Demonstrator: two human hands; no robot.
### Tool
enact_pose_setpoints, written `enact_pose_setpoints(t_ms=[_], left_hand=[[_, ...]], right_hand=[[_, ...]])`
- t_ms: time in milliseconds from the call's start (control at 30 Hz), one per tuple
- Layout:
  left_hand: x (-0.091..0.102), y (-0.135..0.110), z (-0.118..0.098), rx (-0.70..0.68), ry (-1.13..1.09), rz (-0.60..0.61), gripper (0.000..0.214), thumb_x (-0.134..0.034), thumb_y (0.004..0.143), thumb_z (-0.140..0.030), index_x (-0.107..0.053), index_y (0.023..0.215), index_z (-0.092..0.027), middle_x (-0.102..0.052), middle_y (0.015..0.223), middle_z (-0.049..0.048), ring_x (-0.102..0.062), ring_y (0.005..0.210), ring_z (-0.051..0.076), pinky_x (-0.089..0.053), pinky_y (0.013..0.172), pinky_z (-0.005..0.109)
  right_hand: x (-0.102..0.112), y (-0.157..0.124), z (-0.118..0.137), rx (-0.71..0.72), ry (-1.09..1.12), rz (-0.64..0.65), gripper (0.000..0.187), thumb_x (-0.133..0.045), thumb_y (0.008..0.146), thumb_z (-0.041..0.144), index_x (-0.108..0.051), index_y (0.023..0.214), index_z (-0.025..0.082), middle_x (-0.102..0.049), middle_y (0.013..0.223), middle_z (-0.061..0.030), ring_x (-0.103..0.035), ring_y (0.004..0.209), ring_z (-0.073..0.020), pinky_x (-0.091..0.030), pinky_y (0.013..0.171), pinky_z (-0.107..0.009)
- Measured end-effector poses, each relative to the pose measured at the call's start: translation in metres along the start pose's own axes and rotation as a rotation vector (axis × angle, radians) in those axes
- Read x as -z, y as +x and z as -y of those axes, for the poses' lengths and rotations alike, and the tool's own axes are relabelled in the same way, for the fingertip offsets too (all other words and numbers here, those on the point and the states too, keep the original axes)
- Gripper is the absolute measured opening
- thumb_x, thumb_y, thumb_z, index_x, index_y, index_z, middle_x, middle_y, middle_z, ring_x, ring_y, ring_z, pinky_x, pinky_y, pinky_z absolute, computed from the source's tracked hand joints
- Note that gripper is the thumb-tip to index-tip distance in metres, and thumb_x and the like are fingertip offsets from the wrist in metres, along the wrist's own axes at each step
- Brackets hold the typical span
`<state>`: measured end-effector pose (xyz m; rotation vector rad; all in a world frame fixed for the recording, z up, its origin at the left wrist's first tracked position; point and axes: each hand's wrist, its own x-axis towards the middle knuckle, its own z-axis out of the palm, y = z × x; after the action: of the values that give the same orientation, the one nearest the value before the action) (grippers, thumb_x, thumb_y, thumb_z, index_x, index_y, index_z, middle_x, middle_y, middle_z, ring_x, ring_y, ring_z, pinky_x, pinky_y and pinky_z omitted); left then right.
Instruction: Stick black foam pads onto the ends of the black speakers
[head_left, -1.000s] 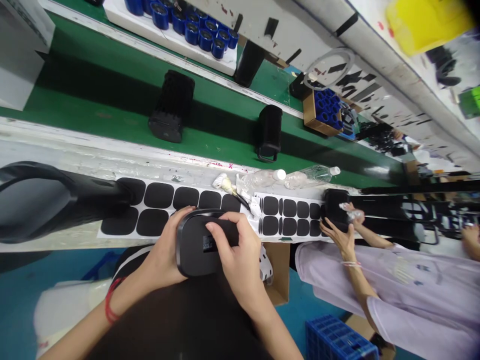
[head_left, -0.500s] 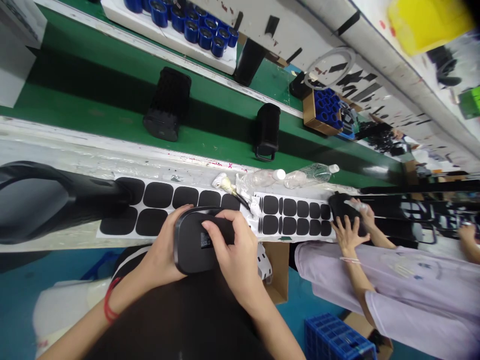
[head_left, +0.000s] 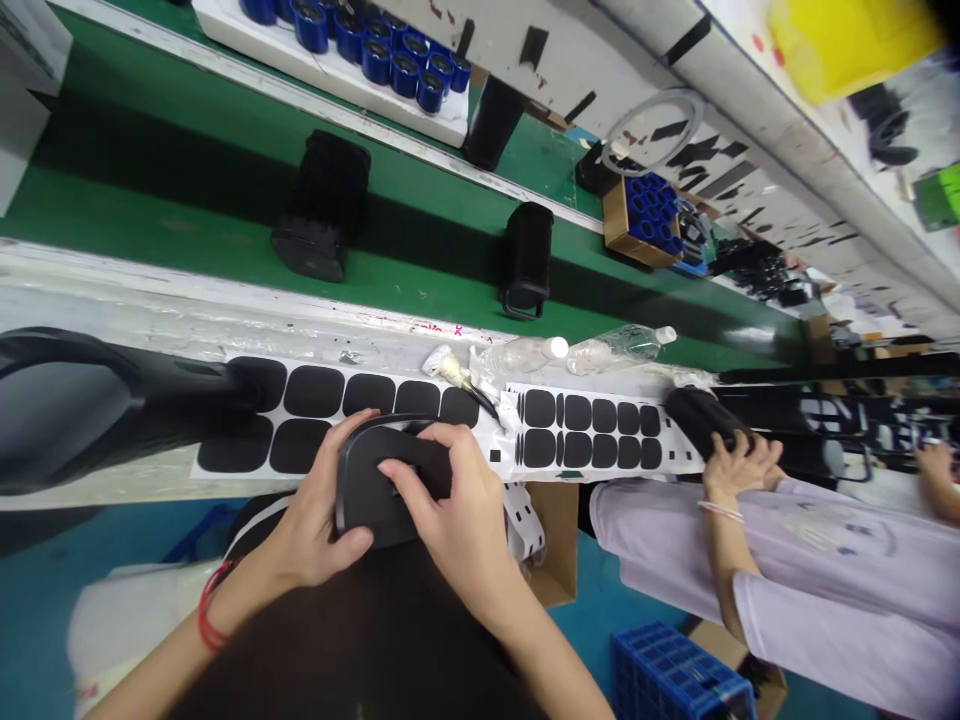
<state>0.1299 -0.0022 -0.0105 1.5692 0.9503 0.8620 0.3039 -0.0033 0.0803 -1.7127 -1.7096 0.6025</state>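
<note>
A black rounded speaker-like unit [head_left: 375,490] is held over my lap at the bench edge. My left hand [head_left: 311,520] is wrapped round its left side, thumb across the bottom. My right hand [head_left: 442,505] lies over its right side with fingers curled and the fingertips pressing on its end face. Just beyond my hands a white sheet of black rounded pads [head_left: 330,415] lies on the bench.
A second pad sheet [head_left: 600,430] lies to the right, beside two plastic bottles [head_left: 585,352]. Two black units [head_left: 319,205] ride the green belt [head_left: 187,215]. A co-worker's hands [head_left: 739,460] grip another black unit. Blue crate [head_left: 675,675] and cardboard box [head_left: 555,545] sit below.
The unit has shifted slightly left and turned in my hands, hiding its label under my right fingers. The co-worker's unit has moved right and tilted. The belt units have drifted left.
</note>
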Motion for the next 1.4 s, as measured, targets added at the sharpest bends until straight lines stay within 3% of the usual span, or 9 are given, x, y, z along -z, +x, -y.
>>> enact_pose_setpoints(t_ms=[333, 467, 567, 667, 767, 900, 1000, 1133, 1400], left_hand=[[-0.002, 0.001, -0.002, -0.008, -0.001, -0.083, 0.077, -0.05, 0.091, -0.062, -0.024, 0.154, -0.026, -0.036, 0.152, 0.0138, -0.042, 0.136, 0.035, -0.035, 0.114, 0.053], [0.002, 0.0, -0.004, 0.025, -0.028, -0.088, 0.071, -0.049, 0.092, -0.057, -0.027, 0.152, -0.025, -0.038, 0.152, 0.0144, -0.042, 0.136, 0.037, -0.035, 0.113, 0.054], [0.004, -0.001, -0.007, 0.056, -0.069, -0.099, 0.072, -0.052, 0.091, -0.056, -0.028, 0.152, -0.025, -0.037, 0.154, 0.0144, -0.04, 0.139, 0.038, -0.032, 0.116, 0.056], [0.005, 0.001, -0.014, 0.157, -0.194, -0.119, 0.076, -0.06, 0.086, -0.056, -0.033, 0.15, -0.026, -0.037, 0.157, 0.0115, -0.038, 0.141, 0.038, -0.029, 0.119, 0.055], [0.005, 0.004, -0.025, 0.338, -0.391, -0.162, 0.077, -0.071, 0.078, -0.05, -0.042, 0.146, -0.029, -0.042, 0.155, 0.0069, -0.042, 0.139, 0.038, -0.033, 0.118, 0.05], [0.002, 0.007, -0.036, 0.494, -0.521, -0.266, 0.066, -0.072, 0.074, -0.039, -0.053, 0.137, -0.032, -0.051, 0.15, 0.003, -0.046, 0.137, 0.038, -0.034, 0.119, 0.05], [0.0, 0.01, -0.042, 0.548, -0.546, -0.284, 0.06, -0.071, 0.072, -0.035, -0.058, 0.131, -0.033, -0.053, 0.148, -0.0001, -0.047, 0.137, 0.037, -0.042, 0.115, 0.047], [0.0, 0.015, -0.05, 0.651, -0.572, -0.297, 0.053, -0.071, 0.075, -0.042, -0.063, 0.127, -0.033, -0.059, 0.143, -0.0009, -0.053, 0.132, 0.034, -0.052, 0.104, 0.039], [-0.003, 0.025, -0.057, 0.761, -0.515, -0.37, 0.049, -0.074, 0.074, -0.06, -0.072, 0.112, -0.029, -0.067, 0.132, -0.0007, -0.061, 0.123, 0.028, -0.056, 0.081, 0.021]], right_hand=[[0.015, -0.008, 0.009, 0.161, -0.187, 0.068, 0.029, -0.054, 0.1, 0.023, -0.058, 0.126, 0.012, -0.07, 0.115, -0.0132, -0.066, 0.11, -0.0247, -0.059, 0.091, -0.036], [0.021, -0.015, -0.004, 0.096, -0.239, 0.153, 0.074, -0.066, 0.094, 0.037, -0.03, 0.157, 0.025, -0.013, 0.167, -0.0166, -0.002, 0.154, -0.0442, -0.022, 0.116, -0.074], [0.021, -0.015, -0.019, -0.185, 0.042, 0.366, 0.121, -0.076, 0.085, 0.046, 0.018, 0.159, 0.032, 0.023, 0.166, -0.0065, 0.021, 0.152, -0.038, -0.01, 0.12, -0.073], [0.017, -0.013, -0.026, -0.427, 0.381, 0.598, 0.135, -0.083, 0.077, 0.048, 0.027, 0.155, 0.035, 0.014, 0.168, -0.0065, 0.006, 0.156, -0.0333, -0.016, 0.123, -0.064], [0.013, -0.012, -0.027, -0.453, 0.651, 0.647, 0.131, -0.084, 0.077, 0.042, 0.02, 0.157, 0.036, -0.021, 0.167, -0.0083, -0.029, 0.152, -0.0272, -0.027, 0.123, -0.054], [0.01, -0.008, -0.033, -0.448, 0.873, 0.553, 0.086, -0.075, 0.083, 0.028, -0.029, 0.155, 0.033, -0.047, 0.151, -0.0047, -0.052, 0.133, -0.0218, -0.044, 0.112, -0.041], [0.007, -0.004, -0.04, -0.502, 0.897, 0.433, 0.05, -0.064, 0.084, 0.024, -0.054, 0.133, 0.028, -0.056, 0.138, -0.0032, -0.057, 0.123, -0.0197, -0.048, 0.104, -0.035], [-0.002, 0.002, -0.039, -0.571, 0.812, 0.337, 0.031, -0.063, 0.086, 0.035, -0.059, 0.115, 0.026, -0.061, 0.128, -0.0039, -0.06, 0.112, -0.0197, -0.05, 0.096, -0.034], [-0.018, 0.008, -0.02, -0.57, 0.599, 0.179, 0.036, -0.071, 0.081, 0.051, -0.053, 0.094, 0.023, -0.063, 0.106, -0.0045, -0.059, 0.104, -0.0213, -0.046, 0.097, -0.036]])
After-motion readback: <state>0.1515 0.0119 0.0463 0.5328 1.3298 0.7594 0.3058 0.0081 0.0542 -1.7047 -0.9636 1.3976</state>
